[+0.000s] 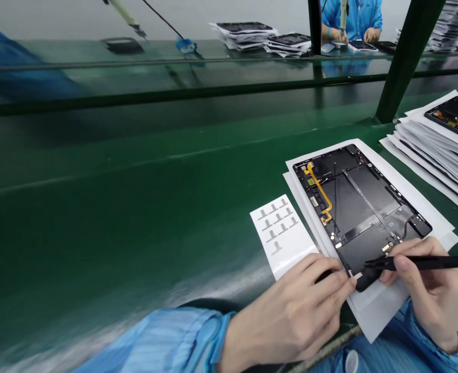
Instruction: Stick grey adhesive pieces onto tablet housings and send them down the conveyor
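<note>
An opened tablet housing (pixel 365 207) with orange and grey ribbon cables lies on white sheets at the right. At its near corner, my left hand (pixel 299 305) has its fingers drawn together, fingertips on a small pale strip (pixel 355 276). Whether that strip is stuck down there cannot be made out. My right hand (pixel 431 285) is closed around black tweezers (pixel 427 262), whose tip hovers over or touches the housing close to the strip. Partly beneath my left hand is a white sticker sheet (pixel 287 241) bearing several grey T-shaped stickers.
Interleaved sheets and housings form a stack (pixel 439 150) at the right. A slanted green post (pixel 410 62) and a rail (pixel 174 98) run behind the green table (pixel 116 223). Across it, a co-worker (pixel 351 20) handles a tablet near more stacks (pixel 246 35).
</note>
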Demonstrator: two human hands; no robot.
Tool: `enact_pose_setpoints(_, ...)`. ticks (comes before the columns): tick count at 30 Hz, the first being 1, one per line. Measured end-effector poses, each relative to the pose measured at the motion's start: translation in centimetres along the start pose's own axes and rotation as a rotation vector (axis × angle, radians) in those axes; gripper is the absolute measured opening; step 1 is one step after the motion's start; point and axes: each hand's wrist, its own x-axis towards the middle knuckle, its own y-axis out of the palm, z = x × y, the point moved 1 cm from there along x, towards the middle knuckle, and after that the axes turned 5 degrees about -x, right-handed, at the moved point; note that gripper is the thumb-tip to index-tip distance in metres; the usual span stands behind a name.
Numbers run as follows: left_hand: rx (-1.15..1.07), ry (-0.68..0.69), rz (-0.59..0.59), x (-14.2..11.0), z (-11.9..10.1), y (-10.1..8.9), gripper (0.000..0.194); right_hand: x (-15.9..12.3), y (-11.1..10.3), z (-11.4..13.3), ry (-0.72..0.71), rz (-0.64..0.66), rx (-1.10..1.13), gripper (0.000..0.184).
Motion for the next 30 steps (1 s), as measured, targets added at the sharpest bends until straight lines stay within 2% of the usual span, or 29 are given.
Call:
enact_pose_setpoints(2,-0.008,-0.008,0.005,0.0,-0.1,-0.1,0.022,-0.2,0.1,0.0,-0.013,-0.015,0.039,0.006)
enact_pose_setpoints(8,-0.016,0.023,0.008,0.0,0.0,-0.3,0.023,-0.1,0.6,0.2,0.014,0.163,-0.091,0.011)
enact_pose_setpoints(14,-0.039,0.000,0.000,-0.1,0.0,-0.1,0.023,0.3,0.6,0.3,0.002,0.187,-0.112,0.012)
enact_pose_setpoints(24,-0.057,0.011,0.001,-0.1,0.0,-0.1,0.022,0.2,1.0,0.3,0.037,0.137,-0.070,0.013)
enact_pose_setpoints(30,-0.027,-0.102,-0.123,0.0,0.0,-0.3,0.025,-0.1,1.1,0.5,0.198,0.024,0.030,0.020)
